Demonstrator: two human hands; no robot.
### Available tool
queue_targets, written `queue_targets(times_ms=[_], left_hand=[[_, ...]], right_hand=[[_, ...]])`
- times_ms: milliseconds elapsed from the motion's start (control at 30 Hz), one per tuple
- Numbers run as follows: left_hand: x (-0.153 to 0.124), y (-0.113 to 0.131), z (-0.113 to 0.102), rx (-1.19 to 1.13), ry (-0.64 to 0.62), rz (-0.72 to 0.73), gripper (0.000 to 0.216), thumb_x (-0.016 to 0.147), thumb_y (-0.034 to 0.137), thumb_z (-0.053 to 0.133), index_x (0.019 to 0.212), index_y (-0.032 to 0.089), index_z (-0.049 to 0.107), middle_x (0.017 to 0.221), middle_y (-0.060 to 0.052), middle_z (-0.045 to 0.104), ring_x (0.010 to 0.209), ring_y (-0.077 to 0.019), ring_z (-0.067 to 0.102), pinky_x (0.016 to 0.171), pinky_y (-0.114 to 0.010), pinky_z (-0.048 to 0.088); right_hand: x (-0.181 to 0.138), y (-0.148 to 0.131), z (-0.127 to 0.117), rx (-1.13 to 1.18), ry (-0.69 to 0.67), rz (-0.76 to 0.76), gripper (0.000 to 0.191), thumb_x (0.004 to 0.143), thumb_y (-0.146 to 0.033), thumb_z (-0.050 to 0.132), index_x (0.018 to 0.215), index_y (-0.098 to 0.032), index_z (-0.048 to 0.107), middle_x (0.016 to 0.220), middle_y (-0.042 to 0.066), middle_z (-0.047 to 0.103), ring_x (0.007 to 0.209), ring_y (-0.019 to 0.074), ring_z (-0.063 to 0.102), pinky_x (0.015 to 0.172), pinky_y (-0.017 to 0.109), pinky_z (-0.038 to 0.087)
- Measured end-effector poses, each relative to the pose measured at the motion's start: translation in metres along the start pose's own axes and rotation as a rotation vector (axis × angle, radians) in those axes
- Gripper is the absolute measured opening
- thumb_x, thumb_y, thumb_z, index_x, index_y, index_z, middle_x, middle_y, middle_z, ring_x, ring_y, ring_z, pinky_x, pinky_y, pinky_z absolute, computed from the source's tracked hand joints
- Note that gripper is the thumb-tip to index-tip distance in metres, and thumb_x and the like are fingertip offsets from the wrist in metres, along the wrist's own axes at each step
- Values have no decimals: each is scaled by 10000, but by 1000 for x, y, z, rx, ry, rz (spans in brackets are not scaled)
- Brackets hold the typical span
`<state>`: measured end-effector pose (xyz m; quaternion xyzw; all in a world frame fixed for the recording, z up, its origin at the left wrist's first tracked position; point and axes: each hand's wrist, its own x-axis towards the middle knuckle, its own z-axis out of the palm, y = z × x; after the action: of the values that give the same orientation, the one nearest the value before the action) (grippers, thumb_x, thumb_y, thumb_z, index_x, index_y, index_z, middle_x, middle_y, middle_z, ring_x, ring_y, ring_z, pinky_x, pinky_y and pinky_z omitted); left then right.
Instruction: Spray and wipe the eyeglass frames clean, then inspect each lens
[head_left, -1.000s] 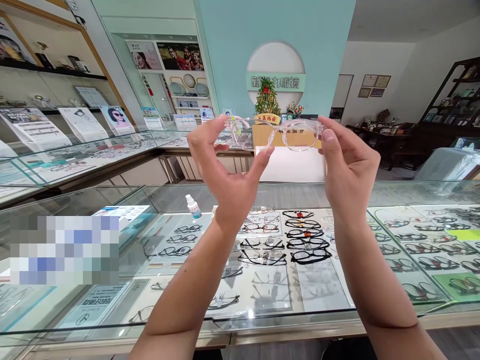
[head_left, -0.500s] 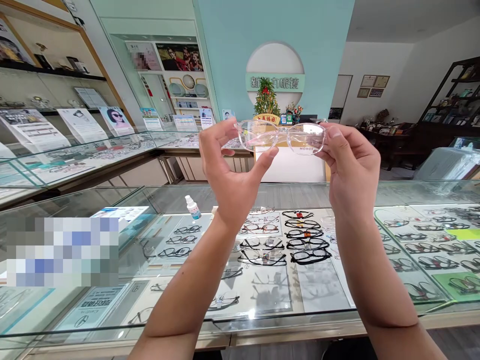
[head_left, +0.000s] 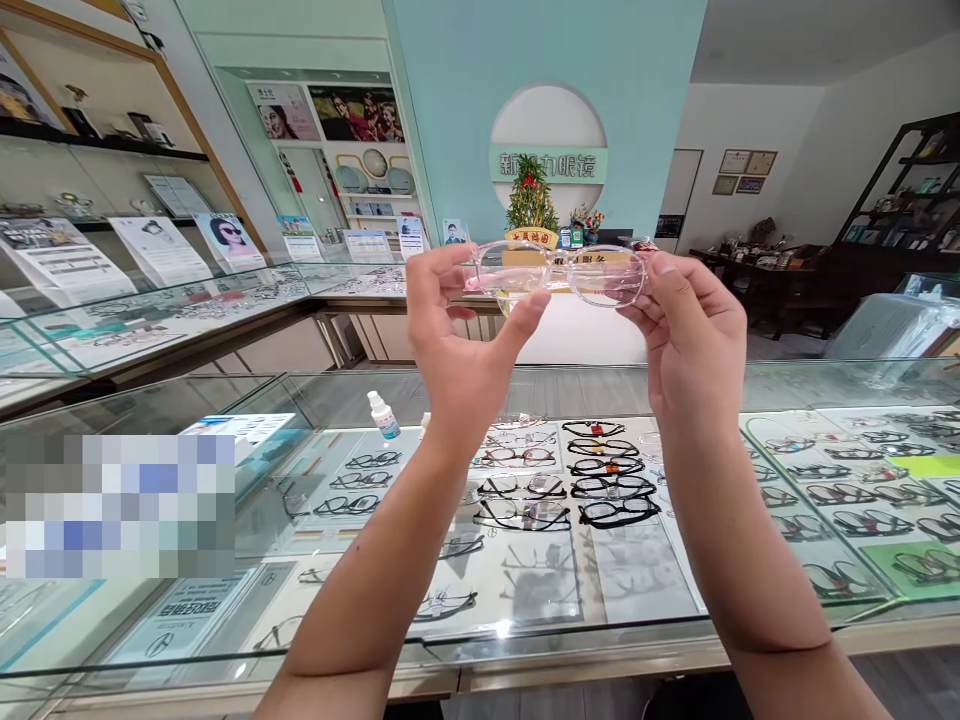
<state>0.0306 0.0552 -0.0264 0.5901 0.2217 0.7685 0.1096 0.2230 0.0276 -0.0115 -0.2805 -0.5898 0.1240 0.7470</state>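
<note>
Holding clear glasses, left hand, right hand

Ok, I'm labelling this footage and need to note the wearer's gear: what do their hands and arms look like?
Both the left hand and right hand are bare: no gloves, rings or watches show. The left forearm has a small spot; the right forearm shows no clear marking. No sleeves are visible.
</note>
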Motion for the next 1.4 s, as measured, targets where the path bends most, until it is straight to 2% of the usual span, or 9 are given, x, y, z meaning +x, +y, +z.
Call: queue_targets(times_ms=[233,433,667,833,967,1033,1133,1267,1400], left_hand=[[15,-29,5,-169,-157,-95,752,691,769,947,1226,344,634,1272,-85,693,1239,-307,709,1002,-442,598],[6,-26,10,-129,-53,-30,795,683,778,946,1276,362,616,1331,-85,642,1296,-319,672,975,-428,588],[-1,0,10,-63,64,47,750,743,752,916,1323,415,582,1310,-64,651,1151,-290,693,896,-436,586],[-1,6,15,-225,84,-18,670,748,561,986,1210,382,535,1171,-18,660,936,-207,691,853,-398,580],[1,2,16,-343,102,-36,669,711,453,1025,1158,352,536,1108,8,672,910,-166,697,884,-367,584],[4,-3,13,-391,71,-104,677,705,488,1021,1168,349,547,1089,11,686,923,-163,708,896,-361,593],[8,-10,10,-501,-76,-329,603,757,574,965,1180,335,607,1102,-12,726,976,-175,733,849,-336,600],[7,-9,11,-707,-302,-693,516,803,607,916,1122,260,706,1160,-75,768,994,-198,764,798,-310,625],[1,-3,15,-867,-411,-953,511,777,565,955,1077,214,738,1008,-62,775,859,-176,759,763,-279,626]], right_hand=[[-16,-25,9,-120,31,-118,320,1074,-577,613,1175,-327,784,1155,67,802,1163,274,776,992,501,674],[-8,-20,3,-90,18,-110,248,1075,-502,627,1114,-318,788,1154,57,802,1154,257,773,1002,479,654],[7,12,-1,58,-49,139,170,986,-433,692,955,-299,792,992,10,800,976,182,760,908,380,629],[6,15,4,113,-82,268,134,934,-400,708,884,-289,765,885,-13,774,855,154,733,834,339,606],[8,15,4,166,-87,272,152,921,-423,726,872,-282,758,915,4,778,857,159,728,824,329,611],[10,17,2,193,-103,220,228,967,-491,676,905,-290,762,980,26,792,912,186,751,831,350,625],[11,18,-1,157,-183,45,283,1024,-536,603,1030,-323,790,1136,42,816,1074,237,781,895,420,645],[7,8,-1,-65,-308,-255,190,945,-421,799,1130,-387,828,1358,9,808,1339,279,721,1149,557,565],[3,-1,1,-230,-353,-382,164,941,-381,840,1100,-417,851,1367,-18,824,1390,292,693,1242,626,490]])
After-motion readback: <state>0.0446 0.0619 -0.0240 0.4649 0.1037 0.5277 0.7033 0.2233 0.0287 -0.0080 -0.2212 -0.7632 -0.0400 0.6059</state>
